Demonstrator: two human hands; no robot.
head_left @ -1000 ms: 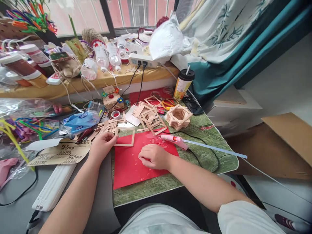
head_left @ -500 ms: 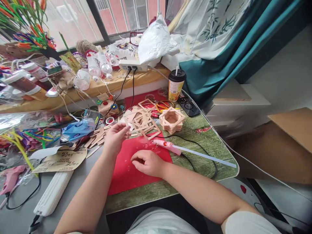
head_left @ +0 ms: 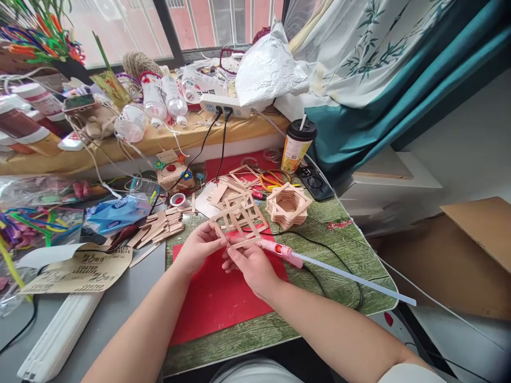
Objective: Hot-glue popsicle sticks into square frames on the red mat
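Head view: the bench (head_left: 359,244) is bounded by a pale rim that is led down its right side, turned at a rounded corner and continued along the front. On the left, its green top is met by a grey surface (head_left: 143,282). Room for moving is offered mainly by the front part of a red sheet (head_left: 223,303), where only small specks are scattered. The green strip to the right is crossed by a black cord (head_left: 319,244) and by a pale glue stick (head_left: 359,279), whose tip is seen past the right edge. The stick is carried by a pink glue gun (head_left: 281,250), laid just beside the right hand (head_left: 255,268).

1 square wooden frame (head_left: 246,242) is held tilted above the red sheet, in front of the 2 hands. Its left side is pinched by the left hand (head_left: 202,246); its near corner is met by the right thumb, though whether it is gripped there cannot be told. Just behind, loose frames (head_left: 227,190) are heaped, partly overlapped by the held one in view. A star-shaped stack (head_left: 289,218) is placed farther right, apart from both hands, with a phone (head_left: 317,183) behind it.
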